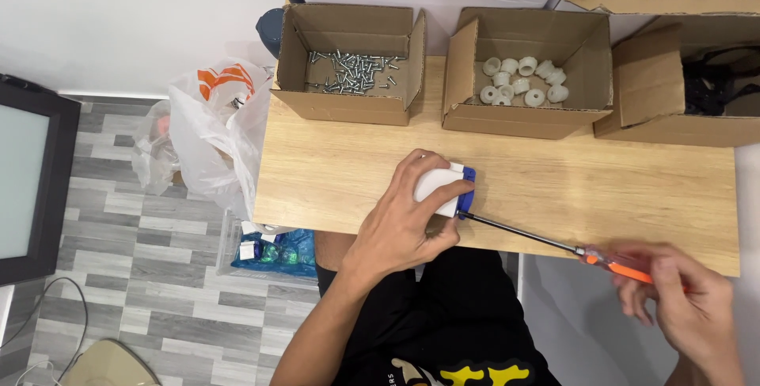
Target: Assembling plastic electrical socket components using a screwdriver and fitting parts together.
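1. Fingers (427,196) of the left hand (400,224) are curled closed around a small white and blue plastic part (445,188), pressing it down on the wooden table (554,188); the thumb lies along the part's near side.
2. Fingers (645,295) of the right hand (685,307) are closed around the orange handle of a screwdriver (554,242), off the near right edge of the table.
3. From the right fingers the thin dark shaft of the screwdriver runs up and to the left, and its tip meets the blue edge of the plastic part just beside the left thumb.
4. Beyond the left fingers, at the far side of the table, an open cardboard box (348,61) holds a loose heap of silver screws (354,72).
5. To the right of that box, well beyond the left fingers, a second open cardboard box (526,73) holds white plastic rings (522,81).
6. Further right, a third cardboard box (673,77) holds dark things that I cannot make out.
7. Left of the left fingers, past the table's edge, a white plastic bag (210,129) with orange print slumps above the grey plank floor (119,275).
8. Below that bag, near the left forearm, blue packets (277,251) lie in a clear container.
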